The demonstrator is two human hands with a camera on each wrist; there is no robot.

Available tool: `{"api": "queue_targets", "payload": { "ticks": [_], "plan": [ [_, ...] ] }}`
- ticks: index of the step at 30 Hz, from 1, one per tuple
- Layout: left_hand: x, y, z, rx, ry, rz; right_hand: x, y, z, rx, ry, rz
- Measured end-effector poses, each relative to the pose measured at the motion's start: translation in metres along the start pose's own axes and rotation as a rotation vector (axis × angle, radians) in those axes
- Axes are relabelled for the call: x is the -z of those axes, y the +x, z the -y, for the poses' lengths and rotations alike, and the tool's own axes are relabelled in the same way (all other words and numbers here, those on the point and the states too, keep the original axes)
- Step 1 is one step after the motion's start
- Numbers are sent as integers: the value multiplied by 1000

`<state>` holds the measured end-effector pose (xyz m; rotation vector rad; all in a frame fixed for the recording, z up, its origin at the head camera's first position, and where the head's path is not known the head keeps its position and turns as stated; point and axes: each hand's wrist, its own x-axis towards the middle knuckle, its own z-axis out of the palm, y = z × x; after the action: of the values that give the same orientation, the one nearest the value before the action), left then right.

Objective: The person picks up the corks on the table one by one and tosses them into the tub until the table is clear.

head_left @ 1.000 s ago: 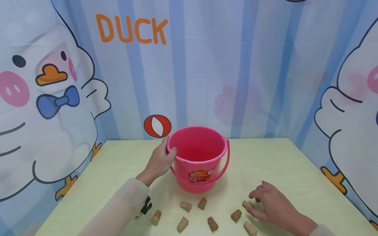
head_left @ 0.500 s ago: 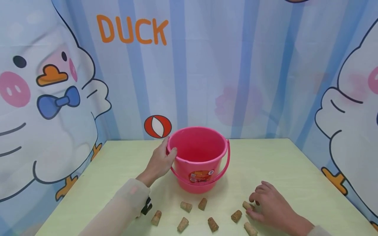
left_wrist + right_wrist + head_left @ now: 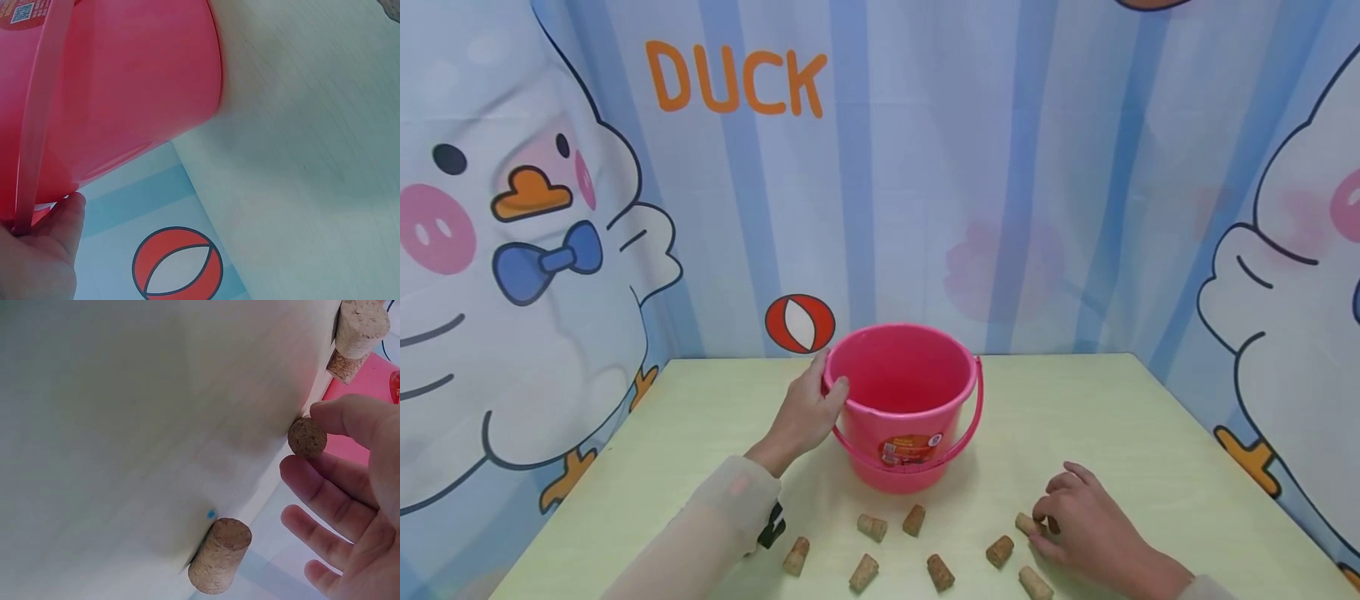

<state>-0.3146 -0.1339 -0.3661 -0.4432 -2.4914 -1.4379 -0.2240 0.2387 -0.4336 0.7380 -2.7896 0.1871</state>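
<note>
A pink bucket stands upright on the table with its handle hanging down in front. My left hand grips its left rim, thumb over the edge; the left wrist view shows the hand by the bucket's rim and handle. To the right, my right hand is low at the table, pinching a cork between thumb and fingers. In the head view only part of this cork shows past the fingers. Another cork lies near the lower fingers, hidden behind the hand in the head view.
Several corks lie scattered before the bucket, among them a dark cork, a leftmost cork and two close to the right hand, a brown cork and a pale cork. A duck-print curtain encloses the table.
My right hand's thumb and fingers have closed in around the cork, which stays in place. The left hand and the bucket have not moved.
</note>
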Motion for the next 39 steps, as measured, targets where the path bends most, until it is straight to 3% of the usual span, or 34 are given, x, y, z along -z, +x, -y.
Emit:
{"api": "queue_targets", "payload": {
  "ticks": [18, 25, 39],
  "plan": [
    [-1, -1, 0, -17, -2, -4, -1, -1, 2, -15, 40, -13],
    [-1, 0, 1, -22, 0, -5, -1, 1, 0, 47, 40, -98],
    [0, -1, -2, -22, 3, -5, 8, 3, 2, 2, 63, -123]
  ]
}}
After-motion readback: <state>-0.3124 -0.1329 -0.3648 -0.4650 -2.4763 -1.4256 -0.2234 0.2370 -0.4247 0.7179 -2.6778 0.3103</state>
